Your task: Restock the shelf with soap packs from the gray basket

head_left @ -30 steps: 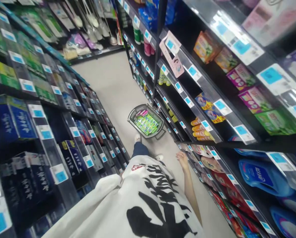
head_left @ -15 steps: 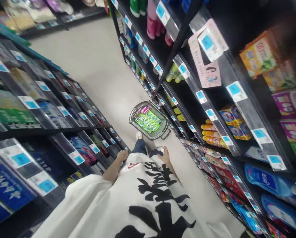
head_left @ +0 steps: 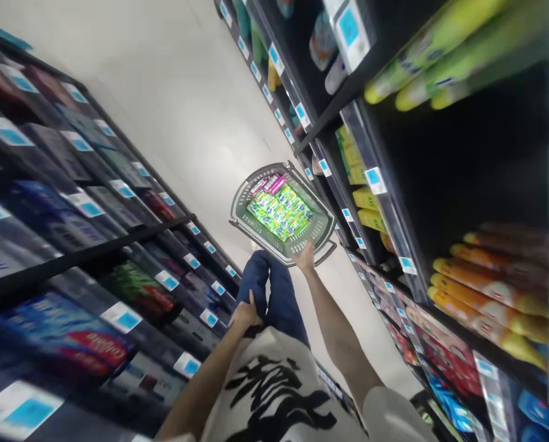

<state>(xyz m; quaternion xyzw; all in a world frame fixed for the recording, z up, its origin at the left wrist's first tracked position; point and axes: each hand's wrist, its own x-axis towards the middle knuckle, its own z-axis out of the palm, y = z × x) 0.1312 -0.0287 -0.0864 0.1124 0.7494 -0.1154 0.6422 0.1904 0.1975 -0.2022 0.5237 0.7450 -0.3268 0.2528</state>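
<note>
Right hand [head_left: 304,256] at basket's [head_left: 321,224] near rim; clenched or loose, can't tell.
Left hand [head_left: 246,315] on jeans [head_left: 281,294], one finger extended, grip unclear. Basket just past the legs, in the aisle, green packs [head_left: 283,212] and pink packs [head_left: 274,183] inside. Colgate box [head_left: 81,334] on left shelving, orange tubes [head_left: 476,301] on right.

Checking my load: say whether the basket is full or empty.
Neither: the basket holds green packs and pink packs, with bare inner wall showing around them.
</note>
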